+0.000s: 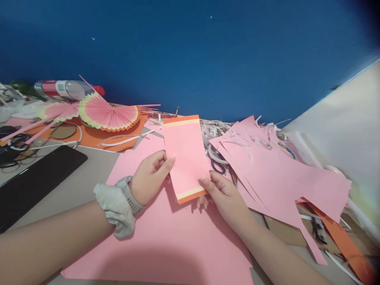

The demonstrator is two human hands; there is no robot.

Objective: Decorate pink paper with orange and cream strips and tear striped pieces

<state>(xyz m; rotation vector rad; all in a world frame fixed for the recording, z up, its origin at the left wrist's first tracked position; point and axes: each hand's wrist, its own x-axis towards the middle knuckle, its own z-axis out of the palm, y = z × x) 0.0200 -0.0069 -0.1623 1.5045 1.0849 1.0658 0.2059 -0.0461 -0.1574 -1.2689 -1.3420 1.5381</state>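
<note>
A pink paper rectangle [186,156] with yellow and orange bands at its top and bottom is held up, slightly tilted, over large pink sheets [166,245] on the table. My left hand [151,174] grips its left edge, thumb on the front face. At the lower right corner my right hand [222,194] pinches it, thumb in front and some fingertips showing below the edge. My left wrist wears a watch and a grey scrunchie [116,209]. Two folded paper fans lie at the back left, the nearer one [111,114] pink with yellow and orange edging.
A black phone-like slab [44,178] and black scissors [12,146] lie at the left. Behind the fans is a plastic bottle [68,90]. Cut pink sheets [276,178], paper scraps [218,128], a cutter [320,229] and an orange strip [344,237] lie right. A blue wall [190,59] stands behind.
</note>
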